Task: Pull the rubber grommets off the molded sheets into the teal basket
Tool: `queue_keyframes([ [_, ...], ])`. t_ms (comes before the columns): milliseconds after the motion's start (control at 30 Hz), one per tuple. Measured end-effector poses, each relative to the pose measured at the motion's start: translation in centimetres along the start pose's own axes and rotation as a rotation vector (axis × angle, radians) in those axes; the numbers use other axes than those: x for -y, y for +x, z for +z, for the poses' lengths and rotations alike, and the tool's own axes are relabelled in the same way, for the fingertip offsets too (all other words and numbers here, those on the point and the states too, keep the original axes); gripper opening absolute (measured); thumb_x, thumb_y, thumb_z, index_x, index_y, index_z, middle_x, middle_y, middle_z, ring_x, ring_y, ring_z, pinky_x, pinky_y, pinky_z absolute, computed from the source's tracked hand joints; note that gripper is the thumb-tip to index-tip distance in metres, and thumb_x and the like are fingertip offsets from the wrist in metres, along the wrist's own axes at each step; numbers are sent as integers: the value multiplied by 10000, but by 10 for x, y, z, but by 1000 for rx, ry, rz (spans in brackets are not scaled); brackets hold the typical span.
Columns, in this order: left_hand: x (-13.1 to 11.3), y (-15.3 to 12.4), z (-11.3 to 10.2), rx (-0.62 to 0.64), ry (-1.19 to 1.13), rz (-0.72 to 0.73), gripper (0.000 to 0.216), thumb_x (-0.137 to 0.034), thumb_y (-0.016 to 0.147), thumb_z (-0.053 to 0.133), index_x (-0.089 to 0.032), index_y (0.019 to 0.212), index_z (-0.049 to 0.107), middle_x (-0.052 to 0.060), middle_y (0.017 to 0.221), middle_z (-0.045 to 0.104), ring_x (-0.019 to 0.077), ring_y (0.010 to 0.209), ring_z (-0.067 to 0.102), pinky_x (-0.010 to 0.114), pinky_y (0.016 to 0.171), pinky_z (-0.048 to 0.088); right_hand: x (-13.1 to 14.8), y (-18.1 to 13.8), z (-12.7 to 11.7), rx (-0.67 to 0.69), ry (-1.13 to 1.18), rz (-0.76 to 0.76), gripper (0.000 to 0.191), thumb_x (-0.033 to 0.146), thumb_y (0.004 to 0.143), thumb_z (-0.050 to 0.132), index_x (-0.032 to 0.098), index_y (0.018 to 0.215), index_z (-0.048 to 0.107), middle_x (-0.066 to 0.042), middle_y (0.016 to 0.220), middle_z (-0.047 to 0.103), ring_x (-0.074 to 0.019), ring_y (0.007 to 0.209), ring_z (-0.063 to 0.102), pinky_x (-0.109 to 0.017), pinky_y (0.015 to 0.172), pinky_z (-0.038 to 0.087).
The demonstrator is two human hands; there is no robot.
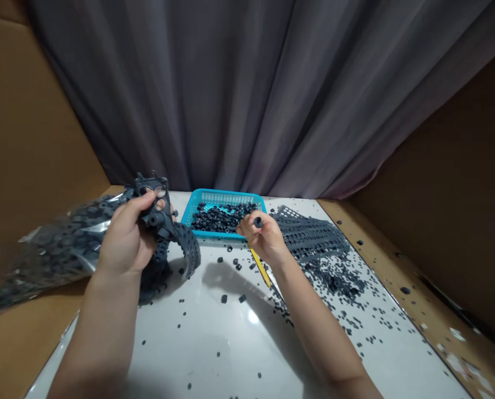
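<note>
My left hand (124, 238) is closed round a dark grey plastic frame of moulded parts (154, 206), held up above the white tabletop (230, 343) at the left. A curved strip of that frame (189, 246) hangs below my fingers. My right hand (264, 235) pinches one small dark round piece (258, 221) just in front of the blue basket (224, 197), which holds several such pieces. A yellow-handled tool (260, 267) runs down from under my right hand; whether the hand holds it I cannot tell.
A clear bag of dark frames (51, 246) lies at the left. Flat stripped frames (309, 233) are piled to the right of the basket. Small dark bits (347, 299) are scattered over the tabletop. Brown cardboard walls stand on both sides, a grey curtain behind.
</note>
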State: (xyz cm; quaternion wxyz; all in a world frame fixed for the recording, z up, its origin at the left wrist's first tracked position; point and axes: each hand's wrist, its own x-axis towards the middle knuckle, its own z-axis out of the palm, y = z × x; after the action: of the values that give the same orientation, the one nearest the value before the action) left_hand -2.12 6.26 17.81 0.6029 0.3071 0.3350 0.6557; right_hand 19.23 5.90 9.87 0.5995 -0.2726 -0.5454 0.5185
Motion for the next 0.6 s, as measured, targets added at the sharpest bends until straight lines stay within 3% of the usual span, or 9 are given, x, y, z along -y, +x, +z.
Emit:
queue_keyframes([
  [100,0,0,1,9,5,16,83,-175,623,615,-151,632,536,-52,522,467,81,476,457,212,465,451,-7,4,-9,8,-217,-14,560,782,744,407,237,794,527,58,544,281,-124,494,321,-298,561,366],
  [200,1,-1,0,75,-9,14,104,-168,644,604,-156,613,506,-50,519,450,77,479,436,204,459,422,-22,22,-31,34,-770,48,590,647,899,183,211,980,571,-8,666,485,-162,657,492,-332,693,443],
  [333,2,0,-2,127,-10,11,101,-162,673,572,-161,611,493,-49,510,423,77,466,405,210,440,375,-45,49,-64,68,-978,154,395,517,820,553,159,944,665,-132,1021,628,-285,1062,512,-484,987,319],
  [400,2,1,-3,120,-2,19,86,-161,678,562,-164,624,496,-47,512,430,82,470,412,216,442,370,-50,49,-74,62,-1044,198,377,446,781,633,140,997,674,-185,1198,580,-366,1219,405,-562,1041,209],
  [467,3,2,-3,99,7,41,78,-168,669,566,-168,629,498,-47,514,441,86,471,419,223,446,373,-48,38,-76,40,-1093,210,395,395,800,623,155,1114,637,-187,1331,500,-391,1301,308,-603,1058,125],
  [533,4,3,-3,74,26,50,69,-174,658,573,-167,632,509,-46,518,457,90,476,429,231,462,388,-39,17,-72,52,-1130,159,366,366,855,557,195,1176,596,-158,1335,506,-353,1284,351,-589,1060,149],
  [600,5,4,-2,52,38,36,64,-177,649,581,-163,639,519,-46,521,471,92,482,438,237,479,402,-27,-11,-63,195,-1149,46,279,357,893,504,195,1087,622,-133,1173,608,-286,1129,504,-510,992,316],
])
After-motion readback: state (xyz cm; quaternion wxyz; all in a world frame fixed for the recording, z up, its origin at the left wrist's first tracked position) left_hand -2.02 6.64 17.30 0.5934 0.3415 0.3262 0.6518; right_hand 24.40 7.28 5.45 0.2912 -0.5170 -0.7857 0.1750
